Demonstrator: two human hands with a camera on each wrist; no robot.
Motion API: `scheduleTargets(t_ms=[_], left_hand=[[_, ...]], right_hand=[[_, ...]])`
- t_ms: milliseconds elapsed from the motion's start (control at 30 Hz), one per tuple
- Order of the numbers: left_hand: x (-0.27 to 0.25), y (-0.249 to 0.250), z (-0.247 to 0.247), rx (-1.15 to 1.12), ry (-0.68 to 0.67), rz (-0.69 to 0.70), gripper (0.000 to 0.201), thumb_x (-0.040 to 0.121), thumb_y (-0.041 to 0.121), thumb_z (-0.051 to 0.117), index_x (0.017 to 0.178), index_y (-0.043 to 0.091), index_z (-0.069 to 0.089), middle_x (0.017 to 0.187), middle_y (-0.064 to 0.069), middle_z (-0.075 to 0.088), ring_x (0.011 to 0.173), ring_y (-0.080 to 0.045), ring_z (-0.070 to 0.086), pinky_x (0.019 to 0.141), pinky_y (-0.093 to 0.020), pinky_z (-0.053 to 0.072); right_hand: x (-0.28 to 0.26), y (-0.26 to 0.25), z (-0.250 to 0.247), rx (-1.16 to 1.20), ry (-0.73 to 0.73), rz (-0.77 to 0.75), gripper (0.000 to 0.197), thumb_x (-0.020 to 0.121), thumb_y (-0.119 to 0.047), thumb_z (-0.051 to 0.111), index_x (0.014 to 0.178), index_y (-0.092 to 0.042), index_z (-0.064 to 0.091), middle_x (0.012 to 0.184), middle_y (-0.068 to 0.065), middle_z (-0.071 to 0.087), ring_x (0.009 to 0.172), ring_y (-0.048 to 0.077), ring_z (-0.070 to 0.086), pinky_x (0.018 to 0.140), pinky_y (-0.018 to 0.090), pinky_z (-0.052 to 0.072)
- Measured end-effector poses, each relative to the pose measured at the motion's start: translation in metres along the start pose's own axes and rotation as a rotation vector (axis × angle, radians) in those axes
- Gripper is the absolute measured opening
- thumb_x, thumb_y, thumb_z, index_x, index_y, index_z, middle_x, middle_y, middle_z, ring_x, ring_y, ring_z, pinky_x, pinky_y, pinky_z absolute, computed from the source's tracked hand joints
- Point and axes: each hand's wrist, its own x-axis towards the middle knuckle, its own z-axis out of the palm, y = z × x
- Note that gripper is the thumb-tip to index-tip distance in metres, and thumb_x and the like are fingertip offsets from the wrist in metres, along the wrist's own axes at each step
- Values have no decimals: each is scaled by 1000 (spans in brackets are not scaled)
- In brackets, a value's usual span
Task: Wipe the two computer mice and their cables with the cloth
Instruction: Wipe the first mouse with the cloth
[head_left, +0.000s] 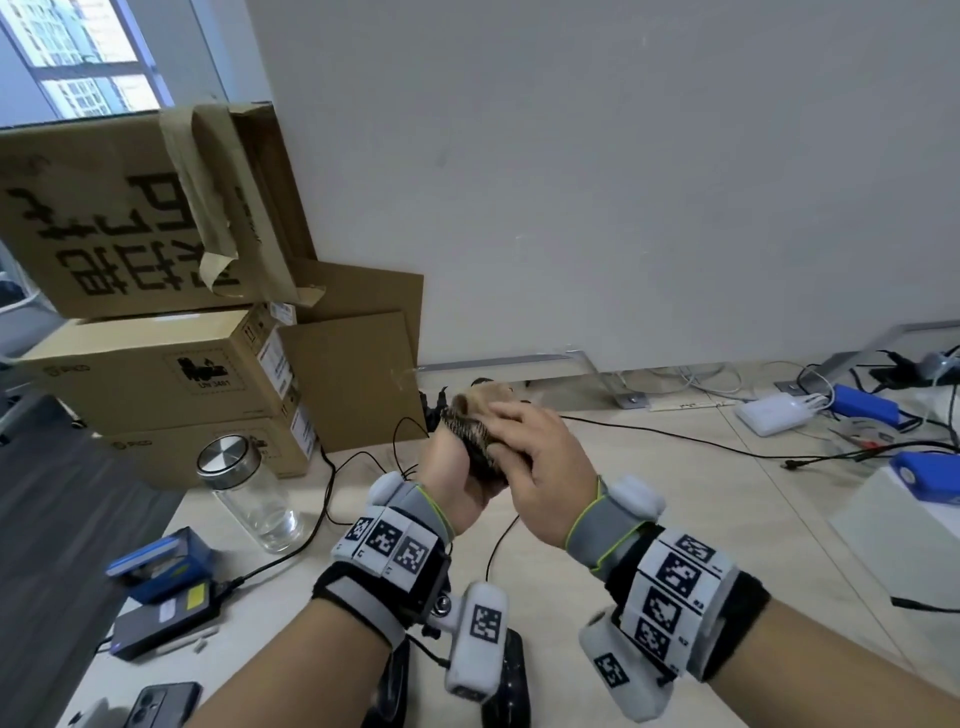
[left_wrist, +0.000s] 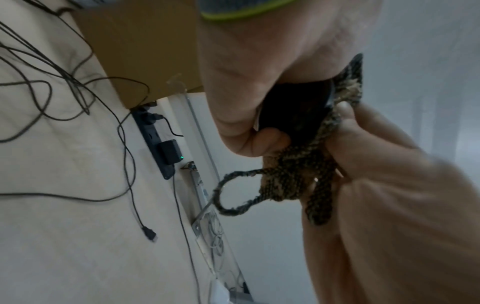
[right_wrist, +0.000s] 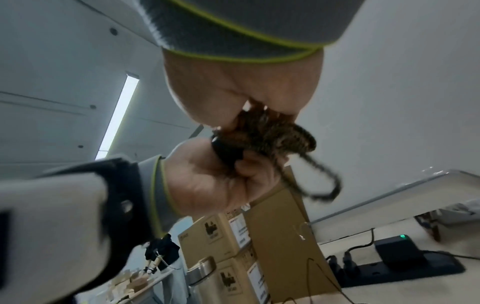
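Above the desk, the mouse sits in the left hand, cloth between it and the right hand, cable hanging below, jar off left, boxes stacked behind that.

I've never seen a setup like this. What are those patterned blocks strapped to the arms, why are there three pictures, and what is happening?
There is no robot here, just a person's two bare hands. The bands on the wrists carry patterned markers and small cameras. The wide picture comes from a camera worn on the head, looking down. The other two look along each wrist towards the fingers. The left hand grips a black mouse, raised above the desk. The right hand holds a knitted cloth against it, apparently wiping. On the desk are a jar, cardboard boxes and trailing cables.
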Motion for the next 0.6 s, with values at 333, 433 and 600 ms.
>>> scheduleTargets(t_ms=[333,433,600], left_hand=[[-9,-9,-2,95,36,-21,36,98,40,37,90,13,59,70,-9,58,60,-20,52,53,-26,36],[-7,-5,3,-57,43,40,33,93,19,38,70,16,62,71,-4,59,69,-17,60,64,-26,47],[-10,-7,-6,213,-4,-50,46,101,46,31,97,8,57,68,-13,55,44,-18,44,41,-21,29]], right_hand=[[15,10,-11,2,108,98,21,78,-26,64,90,-11,72,89,5,60,86,23,57,83,33,45],[-4,0,-3,66,6,-64,19,76,-25,69,89,-11,70,92,5,62,86,17,56,82,21,42],[23,27,-15,59,163,131,9,79,-22,68,81,-13,66,82,2,57,77,16,52,72,19,38]])
